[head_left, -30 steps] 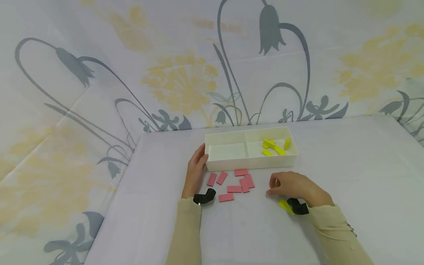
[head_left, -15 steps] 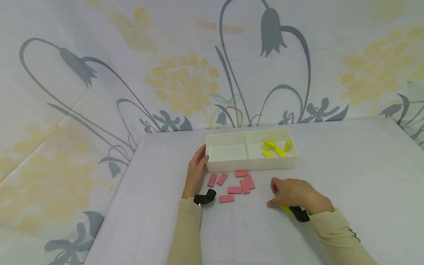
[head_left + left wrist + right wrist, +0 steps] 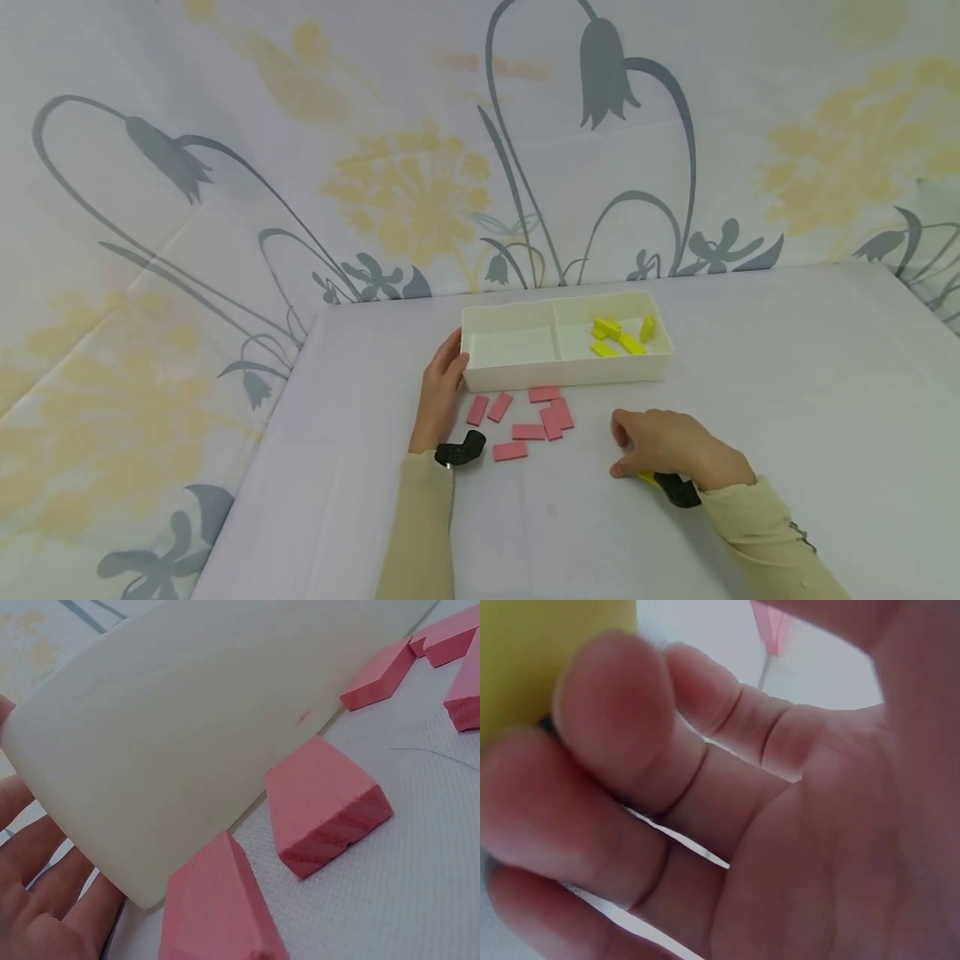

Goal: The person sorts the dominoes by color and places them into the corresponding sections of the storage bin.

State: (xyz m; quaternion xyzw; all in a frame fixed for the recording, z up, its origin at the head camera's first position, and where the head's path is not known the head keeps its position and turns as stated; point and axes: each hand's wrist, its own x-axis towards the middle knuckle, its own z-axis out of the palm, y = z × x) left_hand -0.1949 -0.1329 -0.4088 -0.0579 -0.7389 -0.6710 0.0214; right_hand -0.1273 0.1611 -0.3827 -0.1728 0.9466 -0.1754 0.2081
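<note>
The right hand (image 3: 671, 446) lies knuckles-up on the white cloth-covered table (image 3: 787, 400), fingers curled over a yellow block (image 3: 647, 478) that shows only as a sliver at the near edge of the palm; the right wrist view fills with blurred bent fingers (image 3: 607, 712) against a yellow patch, so whether the block is truly pinched or merely covered cannot be told. The left hand (image 3: 442, 387) rests with straight fingers against the left end of the white two-compartment tray (image 3: 562, 373) (its right compartment holds several yellow blocks (image 3: 618, 335)). Pink blocks (image 3: 528, 412) lie scattered just near of the tray, between the two hands.
</note>
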